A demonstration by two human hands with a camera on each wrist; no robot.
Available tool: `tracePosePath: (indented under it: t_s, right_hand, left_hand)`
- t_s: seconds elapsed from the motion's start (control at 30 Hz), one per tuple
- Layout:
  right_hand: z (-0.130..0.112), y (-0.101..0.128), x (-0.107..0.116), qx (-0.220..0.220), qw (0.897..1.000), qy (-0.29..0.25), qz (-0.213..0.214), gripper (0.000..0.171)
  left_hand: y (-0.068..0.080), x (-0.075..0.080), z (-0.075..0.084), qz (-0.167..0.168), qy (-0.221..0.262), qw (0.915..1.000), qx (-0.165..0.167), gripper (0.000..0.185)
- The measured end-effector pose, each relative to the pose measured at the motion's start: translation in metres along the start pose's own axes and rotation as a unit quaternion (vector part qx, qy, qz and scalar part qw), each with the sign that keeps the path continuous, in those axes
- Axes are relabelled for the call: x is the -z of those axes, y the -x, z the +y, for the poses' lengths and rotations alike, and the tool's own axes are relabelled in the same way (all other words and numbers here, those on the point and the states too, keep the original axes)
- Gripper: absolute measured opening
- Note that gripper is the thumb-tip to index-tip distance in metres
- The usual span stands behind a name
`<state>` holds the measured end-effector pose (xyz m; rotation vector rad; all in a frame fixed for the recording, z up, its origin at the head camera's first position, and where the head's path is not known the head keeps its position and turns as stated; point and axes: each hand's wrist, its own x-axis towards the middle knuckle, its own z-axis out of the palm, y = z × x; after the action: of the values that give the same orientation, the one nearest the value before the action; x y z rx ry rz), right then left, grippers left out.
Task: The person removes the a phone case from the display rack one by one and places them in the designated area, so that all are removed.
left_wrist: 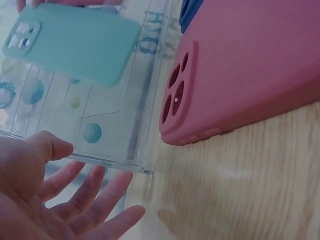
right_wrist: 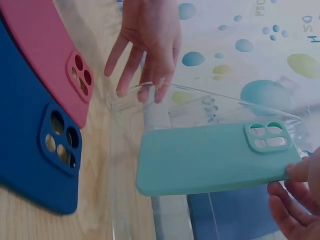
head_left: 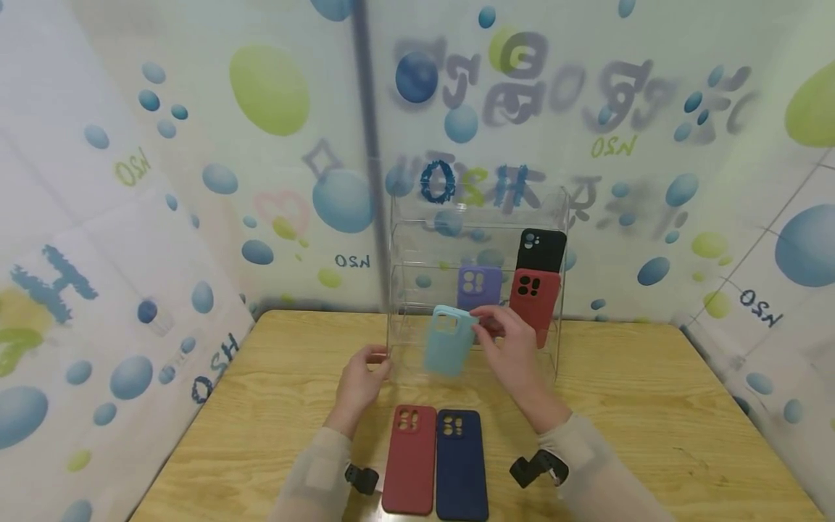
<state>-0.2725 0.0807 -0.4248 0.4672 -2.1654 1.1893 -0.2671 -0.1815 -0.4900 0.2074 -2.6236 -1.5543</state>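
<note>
My right hand (head_left: pixel 512 348) pinches a mint-green phone case (head_left: pixel 450 342) by its upper right edge, between thumb and fingers. The case hangs upright, camera cutout at the top, in front of the lower tiers of a clear acrylic display rack (head_left: pixel 391 290). At the rack's left side, my left hand (head_left: pixel 361 380) holds the edge, with the thumb in front and the fingers behind. In the left wrist view, this hand's fingers (left_wrist: pixel 107 197) are spread beside the clear panel. The mint case (right_wrist: pixel 200 160) overlaps the rack in the right wrist view.
On the rack stand a purple case (head_left: pixel 479 288), a red case (head_left: pixel 535 301) and a black case (head_left: pixel 543 250), the latter two at the right. A dark red case (head_left: pixel 409 460) and a navy case (head_left: pixel 462 464) lie side by side on the wooden table (head_left: pixel 620 406). A patterned wall (head_left: pixel 293 181) stands behind.
</note>
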Motion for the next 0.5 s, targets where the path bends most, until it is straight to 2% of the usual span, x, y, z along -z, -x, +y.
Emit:
tracePosePath:
  t_s: [0.27, 0.5]
  right_hand:
    - [0.011, 0.001, 0.023, -0.060, 0.997, -0.027, -0.025, 0.023]
    - [0.017, 0.006, 0.045, -0.120, 0.989, 0.015, -0.081, 0.022]
  left_hand:
    - [0.001, 0.001, 0.002, -0.002, 0.002, 1.0000, -0.002, 0.029]
    - [0.003, 0.001, 0.004, -0.008, -0.004, 1.0000, 0.001, 0.029]
